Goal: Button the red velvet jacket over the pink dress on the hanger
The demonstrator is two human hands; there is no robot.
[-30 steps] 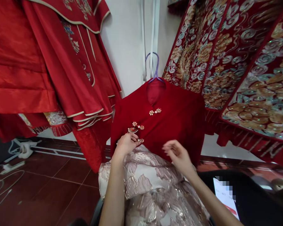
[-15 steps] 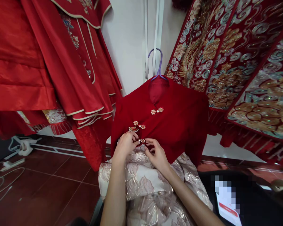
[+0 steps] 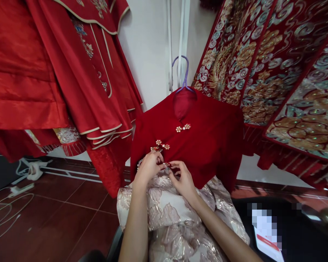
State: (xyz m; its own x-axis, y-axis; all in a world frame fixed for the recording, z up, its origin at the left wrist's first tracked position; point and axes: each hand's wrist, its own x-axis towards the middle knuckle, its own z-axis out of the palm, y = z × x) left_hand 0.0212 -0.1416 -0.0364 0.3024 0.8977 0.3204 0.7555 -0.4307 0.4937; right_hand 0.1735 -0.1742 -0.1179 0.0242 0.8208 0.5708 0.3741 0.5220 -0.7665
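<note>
A dark red jacket [image 3: 199,153] hangs on a purple hanger [image 3: 185,74] in front of me. Gold flower-shaped fasteners with pearl beads run down its front, one near the collar [image 3: 183,127] and another lower at the left [image 3: 163,145]. At the lowest flower fastener [image 3: 167,164] my left hand [image 3: 149,166] and my right hand [image 3: 183,179] meet, both with fingers pinched on it. My left fingers partly cover a fan-shaped ornament [image 3: 155,149]. Beneath my forearms lies pale brocade cloth [image 3: 169,213] with a metallic leaf pattern.
Red garments with pale piping [image 3: 98,91] hang at the left. Heavily embroidered red panels [image 3: 262,83] hang at the right. A phone [image 3: 266,236] lies on a dark surface, lower right. White cables and a power strip [image 3: 21,190] lie on the tiled floor.
My left hand has shifted slightly right and closer to the right fingertips, covering more of the fan ornament. The lowest fastener is now tilted between the fingers. The view has moved slightly.
</note>
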